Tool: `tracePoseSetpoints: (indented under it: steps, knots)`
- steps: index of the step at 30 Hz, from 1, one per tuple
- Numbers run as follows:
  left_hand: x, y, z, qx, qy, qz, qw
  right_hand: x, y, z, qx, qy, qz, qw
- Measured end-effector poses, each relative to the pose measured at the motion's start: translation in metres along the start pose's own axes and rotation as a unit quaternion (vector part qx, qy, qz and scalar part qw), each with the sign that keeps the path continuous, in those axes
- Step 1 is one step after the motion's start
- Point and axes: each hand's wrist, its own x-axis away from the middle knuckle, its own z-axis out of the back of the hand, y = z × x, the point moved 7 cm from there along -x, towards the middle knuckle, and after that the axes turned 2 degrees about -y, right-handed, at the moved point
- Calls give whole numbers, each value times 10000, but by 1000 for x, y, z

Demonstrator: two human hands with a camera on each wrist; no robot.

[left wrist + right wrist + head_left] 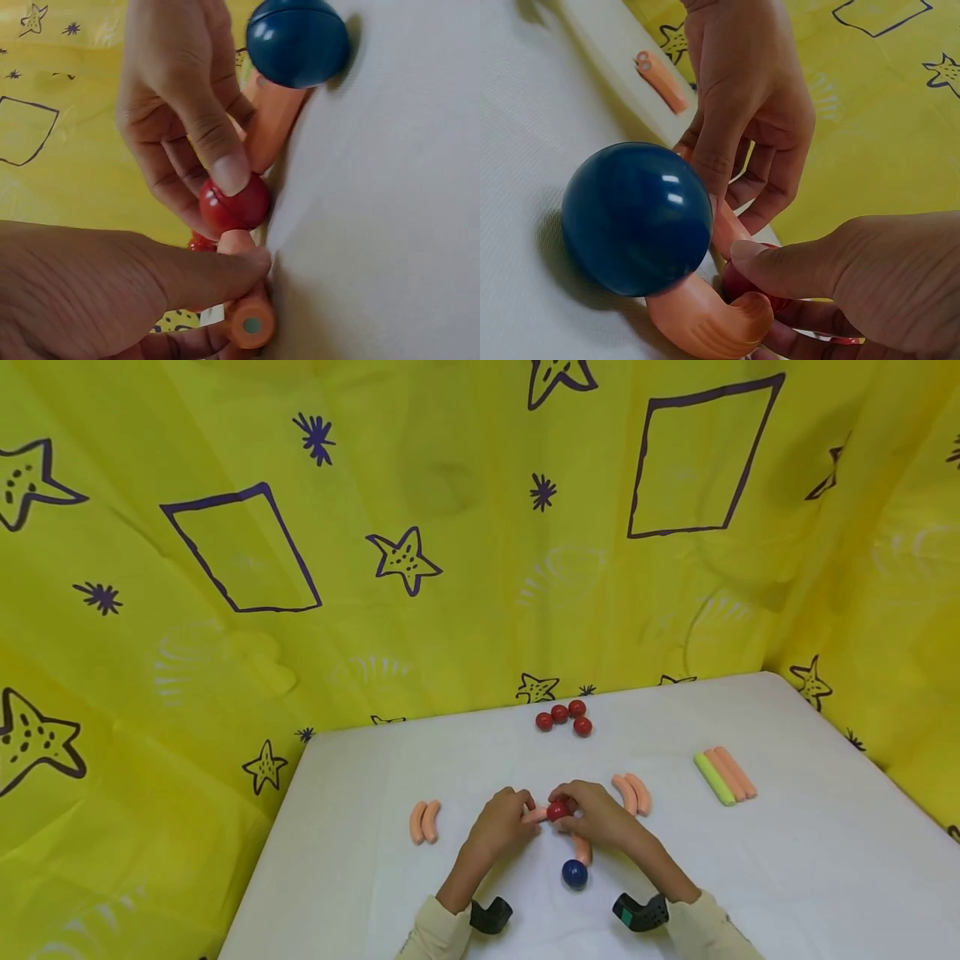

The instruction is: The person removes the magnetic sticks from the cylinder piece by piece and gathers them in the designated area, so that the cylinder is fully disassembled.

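Observation:
My left hand grips a peach-coloured rod between thumb and fingers, low over the white table. A pale grey disc shows in the rod's near end in the left wrist view; its other end is right at a shiny red ball. That ball is pinched between the thumb and fingers of my right hand. Just in front of the right hand, a larger blue ball sits on the table, with a curved peach piece against it. The curved piece's far end lies beside the right hand's fingers.
Several red balls cluster near the table's back edge. Pairs of curved peach pieces lie left and right of the hands. Farther right, a green rod lies beside two peach rods. A yellow patterned curtain backs the table.

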Motion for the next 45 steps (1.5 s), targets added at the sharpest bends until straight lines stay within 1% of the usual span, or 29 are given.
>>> tracePoseSetpoints:
  steps: [3,5,8,12,16,21,26,32,39,42,45]
  knots:
    - [1,0,-2,-54,168,32,9998,1,0,-2,48,-14,-124,9999]
    - [1,0,-3,-74,198,70,9998,1,0,-2,40,-58,-251,9997]
    - [0,-1,-2,-106,212,103,9997,1,0,-2,31,-102,-283,9995]
    - [-1,-1,0,-98,173,120,9997,0,0,-1,-20,-107,-174,9998]
    - [-1,-4,0,17,20,139,9999,-1,1,-2,-55,-137,-79,9999]
    - [1,-10,3,191,-141,141,9996,-1,4,-1,20,-123,-58,9999]
    - [0,-13,4,260,-134,70,9995,0,3,0,-22,-167,-39,9999]
    - [0,-13,2,401,-103,106,9991,0,2,1,-35,-164,-95,9998]
    - [3,-16,-1,595,-158,410,9973,0,4,-2,-122,-230,-260,9993]
    - [6,-17,4,669,3,561,9962,0,3,-2,-129,-219,-228,9994]
    - [9,-20,16,712,299,730,9943,-1,3,-1,-94,-202,-212,9995]
